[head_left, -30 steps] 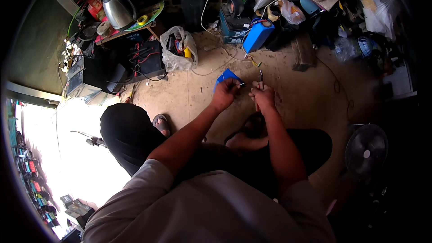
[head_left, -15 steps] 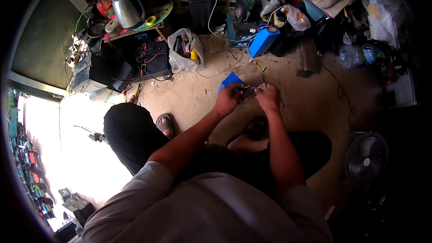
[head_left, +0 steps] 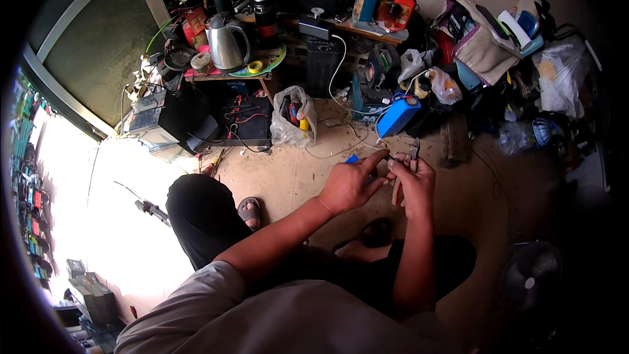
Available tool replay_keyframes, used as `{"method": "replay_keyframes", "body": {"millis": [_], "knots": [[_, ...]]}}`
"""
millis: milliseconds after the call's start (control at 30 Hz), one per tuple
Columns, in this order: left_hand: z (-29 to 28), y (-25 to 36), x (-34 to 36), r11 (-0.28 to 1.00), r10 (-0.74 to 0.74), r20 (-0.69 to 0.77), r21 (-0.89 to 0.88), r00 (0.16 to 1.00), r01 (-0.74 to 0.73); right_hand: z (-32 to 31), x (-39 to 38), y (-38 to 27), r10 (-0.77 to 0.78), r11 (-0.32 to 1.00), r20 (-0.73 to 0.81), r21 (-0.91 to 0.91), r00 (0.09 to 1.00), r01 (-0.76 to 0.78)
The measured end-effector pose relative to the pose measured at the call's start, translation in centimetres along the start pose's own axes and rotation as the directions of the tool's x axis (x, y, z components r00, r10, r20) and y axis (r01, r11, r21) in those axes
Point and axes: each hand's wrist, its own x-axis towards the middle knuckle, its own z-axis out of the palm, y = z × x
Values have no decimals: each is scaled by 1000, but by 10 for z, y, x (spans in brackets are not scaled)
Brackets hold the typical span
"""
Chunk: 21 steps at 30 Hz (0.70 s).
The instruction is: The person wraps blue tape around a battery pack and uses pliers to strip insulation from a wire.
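My right hand (head_left: 417, 185) is closed around a pair of pliers (head_left: 414, 151), their metal jaws pointing up and away and a reddish handle showing below the fingers. Close beside it, my left hand (head_left: 352, 185) reaches in with its index finger stretched toward the right fingertips. What lies between the hands is small and dark, and I cannot make it out. A blue flat piece (head_left: 352, 158) shows partly behind my left hand. Just beyond the hands, a blue battery pack (head_left: 400, 115) leans on the floor with a thin pale cable running by it.
Beyond stand a plastic bag with tools (head_left: 294, 118), a black box with red leads (head_left: 247, 121) and a steel kettle (head_left: 227, 42) on a low shelf. A wooden block (head_left: 455, 141) lies to the right; a fan (head_left: 531, 282) stands nearer. My sandalled foot (head_left: 249, 213) rests at left.
The view has tilted up, showing more of the far shelf. My right hand has turned, and the pliers now show upright in it. My left hand has turned its back upward, covering most of the blue piece.
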Motion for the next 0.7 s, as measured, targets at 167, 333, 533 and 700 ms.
{"method": "replay_keyframes", "body": {"millis": [167, 333, 533, 700], "knots": [[-55, 31, 4, 954, 81, -47, 292, 996, -64, 23, -22, -45, 25, 985, 76, 169, 997, -38], [-112, 39, -18, 944, 87, -71, 326, 994, -60, 54, -52, -80, 23, 999, 268, 21, 963, -30], [-212, 43, -68, 938, -24, -415, 306, 910, 164, 69, -82, -97, -48, 999, 338, 2, 940, 50], [-272, -34, -179, 834, -543, -615, -475, 571, 281, 62, -84, -102, -20, 949, 386, 299, 922, -105]]}}
